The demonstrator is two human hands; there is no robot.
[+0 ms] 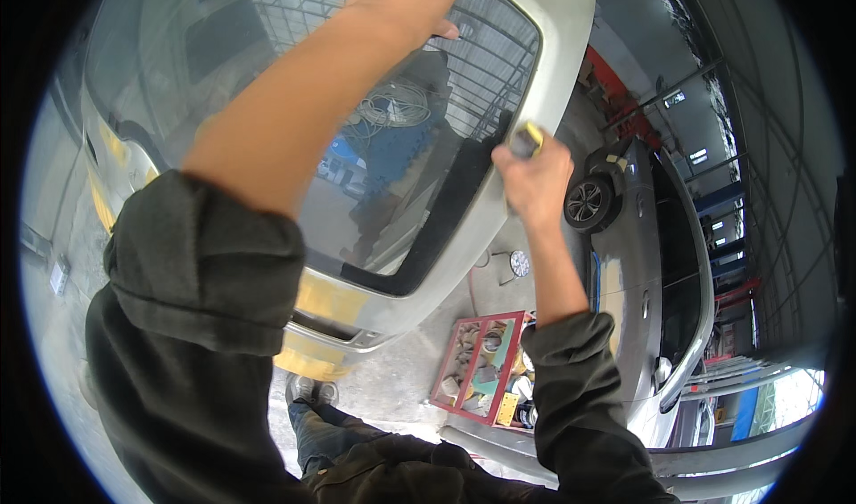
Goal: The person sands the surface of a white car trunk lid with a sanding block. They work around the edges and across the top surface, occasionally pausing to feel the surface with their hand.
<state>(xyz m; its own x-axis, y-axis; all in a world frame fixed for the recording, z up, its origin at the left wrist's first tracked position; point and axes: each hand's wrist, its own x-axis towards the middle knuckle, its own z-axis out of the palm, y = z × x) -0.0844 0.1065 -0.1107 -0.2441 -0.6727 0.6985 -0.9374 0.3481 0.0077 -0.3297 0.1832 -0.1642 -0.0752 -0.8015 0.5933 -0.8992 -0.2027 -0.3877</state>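
In front of me stands the raised-glass rear of a pale van, its hatch frame [558,29] whitish and dull. My left hand [404,3] reaches to the top over the rear window [401,136], thumb apart from the fingers. Its fingertips are cut off by the picture's edge, and nothing shows in it. My right hand [540,176] grips a small yellow and grey block [527,140], perhaps a sanding block, at the frame beside the window. The block is blurred. Yellowish filler patches [328,300] mark the panel below the glass.
A red-framed cart [478,363] holding cans, discs and tools stands low at right. Behind it are a patterned round stool [518,263] and a grey car [628,270] with a filler patch on its side. My shoes [313,390] are close to the bumper.
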